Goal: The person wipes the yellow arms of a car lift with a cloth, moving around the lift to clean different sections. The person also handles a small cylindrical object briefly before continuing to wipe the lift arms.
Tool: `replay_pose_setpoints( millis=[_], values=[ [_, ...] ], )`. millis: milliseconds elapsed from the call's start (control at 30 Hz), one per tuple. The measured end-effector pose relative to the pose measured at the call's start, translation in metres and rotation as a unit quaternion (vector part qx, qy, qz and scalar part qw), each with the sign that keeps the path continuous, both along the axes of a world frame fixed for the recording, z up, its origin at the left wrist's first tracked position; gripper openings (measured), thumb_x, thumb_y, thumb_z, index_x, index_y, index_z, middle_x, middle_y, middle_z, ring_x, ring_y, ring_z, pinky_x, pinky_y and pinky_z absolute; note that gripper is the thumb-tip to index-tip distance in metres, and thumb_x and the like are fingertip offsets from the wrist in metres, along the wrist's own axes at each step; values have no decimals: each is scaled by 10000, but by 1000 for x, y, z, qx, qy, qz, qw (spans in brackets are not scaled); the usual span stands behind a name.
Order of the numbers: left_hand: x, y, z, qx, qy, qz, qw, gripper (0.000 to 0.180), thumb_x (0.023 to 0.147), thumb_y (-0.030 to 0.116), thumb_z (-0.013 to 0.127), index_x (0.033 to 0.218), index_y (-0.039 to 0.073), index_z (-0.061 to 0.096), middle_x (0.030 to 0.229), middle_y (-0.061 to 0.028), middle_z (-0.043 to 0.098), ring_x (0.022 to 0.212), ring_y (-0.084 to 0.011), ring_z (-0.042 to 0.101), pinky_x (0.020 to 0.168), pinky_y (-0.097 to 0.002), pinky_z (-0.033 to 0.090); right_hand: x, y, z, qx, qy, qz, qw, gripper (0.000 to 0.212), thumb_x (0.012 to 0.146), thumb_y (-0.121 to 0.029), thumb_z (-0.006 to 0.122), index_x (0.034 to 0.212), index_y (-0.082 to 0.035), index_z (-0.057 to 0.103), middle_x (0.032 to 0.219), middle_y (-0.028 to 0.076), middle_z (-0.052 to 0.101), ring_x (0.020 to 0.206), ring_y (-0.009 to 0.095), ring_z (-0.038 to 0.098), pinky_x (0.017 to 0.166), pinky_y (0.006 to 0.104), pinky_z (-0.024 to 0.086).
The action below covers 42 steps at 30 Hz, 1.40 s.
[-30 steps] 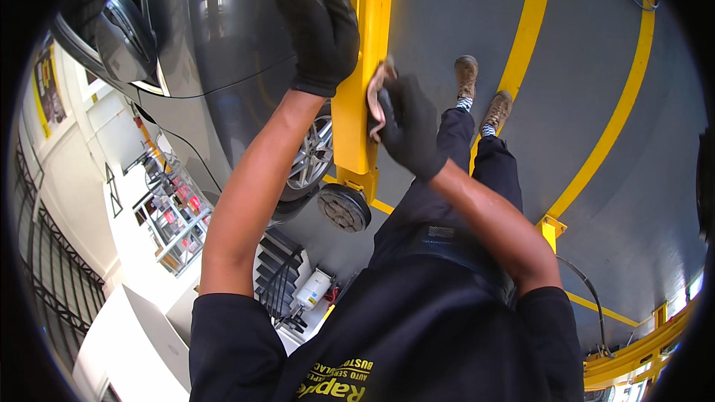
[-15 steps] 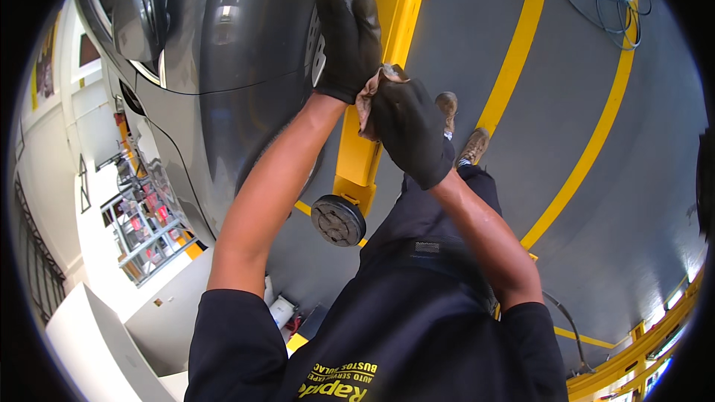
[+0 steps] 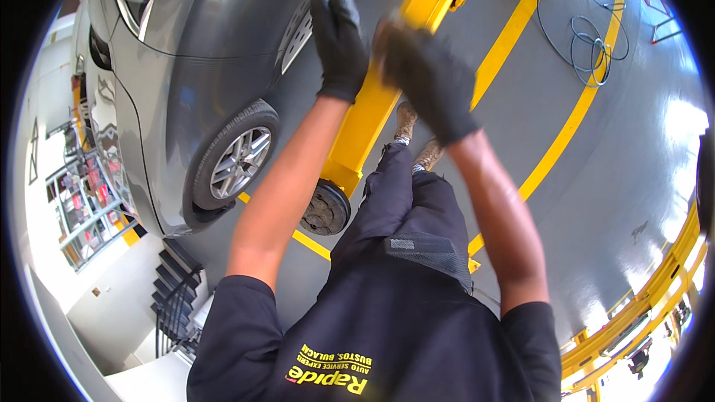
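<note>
My left hand [image 3: 340,45], in a black glove, is raised beside the grey car [image 3: 216,22], fingers stretched upward and nothing visible in them. To its right is my right hand [image 3: 436,78], also black-gloved and smeared by motion. A blurred brownish rag [image 3: 383,41] shows at its closed fingers. Both hands are above a yellow lift arm [image 3: 365,123], apart from each other. The lift arm ends in a round black pad [image 3: 326,208] near my legs.
The car's front wheel [image 3: 240,160] is at the left, by the lift pad. A coiled hose [image 3: 592,52] lies on the grey floor at the far right, across yellow floor lines [image 3: 555,149]. Dark stairs [image 3: 175,283] stand at lower left. Yellow metalwork [image 3: 633,350] curves along the lower right.
My right hand has moved right, away from my left wrist, taking the rag with it. My view has shifted, so the car's wheel and the stairs now show.
</note>
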State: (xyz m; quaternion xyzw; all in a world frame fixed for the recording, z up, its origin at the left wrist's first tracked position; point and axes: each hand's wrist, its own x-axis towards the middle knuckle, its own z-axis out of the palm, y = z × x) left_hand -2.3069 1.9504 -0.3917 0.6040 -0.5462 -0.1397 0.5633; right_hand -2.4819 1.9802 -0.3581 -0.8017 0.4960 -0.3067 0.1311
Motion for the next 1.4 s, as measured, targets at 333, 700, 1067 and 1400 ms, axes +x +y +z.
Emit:
replay_pose_setpoints(
  millis=[333,700,1067,1400],
  values=[
    [11,193,79,227,8,-2,974,196,1134,80,564,1275,-8,667,1248,-151,706,1164,-290,682,1048,-423,522,-15,-72,20,99,-98,-32,990,194,1057,-374,643,1044,-197,722,948,97,751,860,368,773,698,507,595],
    [10,247,58,127,-167,51,976,208,1093,115,617,1252,-7,675,1270,-195,693,1181,-397,665,1033,-495,519,35,99,7,-20,60,178,982,287,931,-265,764,1171,-135,674,960,77,709,855,301,752,719,450,616],
    [12,249,54,91,-80,76,990,241,1094,-16,504,1276,-27,662,1255,-189,718,1167,-369,707,1023,-453,559,20,73,14,-11,121,92,988,197,926,-230,758,1074,-119,689,929,102,739,858,292,779,717,443,628],
    [21,258,39,83,-7,76,994,276,1086,-42,483,1274,-25,684,1232,-177,738,1166,-308,724,1046,-415,561,23,58,12,14,61,44,997,165,924,-284,773,998,-156,699,864,72,741,781,292,783,612,456,611]
  ],
)
